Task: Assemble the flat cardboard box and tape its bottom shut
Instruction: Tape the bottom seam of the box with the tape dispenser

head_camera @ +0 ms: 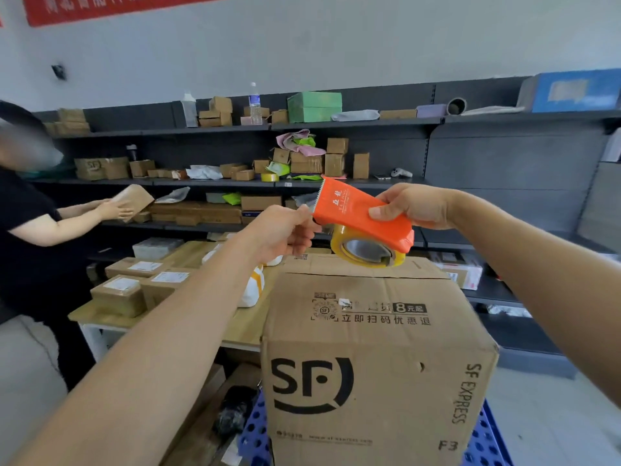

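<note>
Cardboard box is already squared up, standing in front of the person with folded flaps facing up, just under both hands. Can't tell what it rests on; a blue perforated crate shows at its base. Wooden surface with small parcels sits behind-left.

Right hand is wrapped around the orange tape dispenser, thumb on top, fingers closed underneath. The yellowish tape roll hangs just above the far top edge of the box, maybe touching; hard to say.

Left hand is pinched shut at the dispenser's serrated end, probably on the loose tape end. The tape itself is too clear to confirm.

Both arms are extended forward, elbows low, wrists meeting over the box.

Handling guess: the box is empty, so light and stiff on the panels but springy at the flaps, and it'll slide or tip under tape pull. Brace a side wall or press a flap down near the seam. Tape is thin, sticky, curls back on itself, so keep tension on it.

Another person works at the shelves to the left.
</note>
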Action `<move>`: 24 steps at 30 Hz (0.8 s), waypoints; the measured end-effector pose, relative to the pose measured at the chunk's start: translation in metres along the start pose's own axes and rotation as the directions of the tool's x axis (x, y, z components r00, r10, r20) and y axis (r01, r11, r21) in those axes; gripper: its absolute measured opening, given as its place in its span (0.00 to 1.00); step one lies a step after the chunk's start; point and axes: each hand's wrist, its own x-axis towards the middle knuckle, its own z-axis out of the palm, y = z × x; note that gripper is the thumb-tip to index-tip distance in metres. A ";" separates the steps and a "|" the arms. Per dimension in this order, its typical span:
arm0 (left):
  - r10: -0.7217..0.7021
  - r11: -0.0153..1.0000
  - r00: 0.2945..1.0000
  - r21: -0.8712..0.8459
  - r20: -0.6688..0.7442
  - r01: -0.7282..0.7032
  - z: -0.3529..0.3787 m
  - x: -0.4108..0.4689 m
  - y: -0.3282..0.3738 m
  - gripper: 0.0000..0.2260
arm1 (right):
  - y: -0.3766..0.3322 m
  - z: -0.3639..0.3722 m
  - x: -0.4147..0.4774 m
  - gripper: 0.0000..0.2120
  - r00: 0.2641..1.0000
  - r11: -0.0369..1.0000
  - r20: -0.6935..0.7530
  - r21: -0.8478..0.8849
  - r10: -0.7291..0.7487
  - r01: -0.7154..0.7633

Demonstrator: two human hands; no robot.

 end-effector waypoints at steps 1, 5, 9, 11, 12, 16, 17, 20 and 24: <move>-0.019 0.999 0.999 -0.029 0.034 0.020 -0.002 -0.001 -0.002 0.20 | 0.002 0.000 0.001 0.48 1.000 1.000 0.014 0.020 0.004 -0.005; -0.090 0.989 0.981 -0.097 0.172 0.108 -0.012 -0.003 -0.009 0.23 | 0.007 0.001 0.002 0.47 0.996 0.997 0.088 0.078 0.018 -0.025; -0.008 0.999 0.989 -0.050 0.148 0.016 -0.012 -0.001 -0.018 0.06 | 0.005 0.002 0.005 0.45 0.993 0.995 0.117 0.100 0.017 -0.029; 0.026 0.999 0.995 -0.026 0.100 -0.023 -0.010 0.000 -0.019 0.05 | 0.004 0.003 0.006 0.44 0.992 0.994 0.129 0.111 0.010 -0.024; 0.035 0.999 0.995 -0.022 0.093 -0.033 -0.009 -0.001 -0.019 0.06 | 0.003 0.003 0.006 0.44 0.991 0.992 0.133 0.121 0.005 -0.021; 0.069 0.997 0.997 0.017 -0.019 -0.069 -0.003 0.003 -0.019 0.11 | 0.003 0.000 0.006 0.44 0.994 0.988 0.111 0.157 -0.008 -0.009; 0.072 0.997 0.996 0.019 -0.051 -0.071 -0.002 0.004 -0.019 0.11 | 0.003 0.000 0.006 0.44 0.993 0.987 0.115 0.163 -0.009 -0.010; 0.040 0.999 0.996 -0.029 -0.081 -0.043 0.004 0.003 -0.017 0.13 | 0.006 -0.002 0.006 0.43 0.991 0.981 0.135 0.193 -0.006 -0.020; -0.045 0.990 0.998 -0.139 -0.036 0.040 0.005 0.001 -0.015 0.26 | 0.011 -0.006 0.006 0.44 0.990 0.973 0.142 0.227 0.007 -0.039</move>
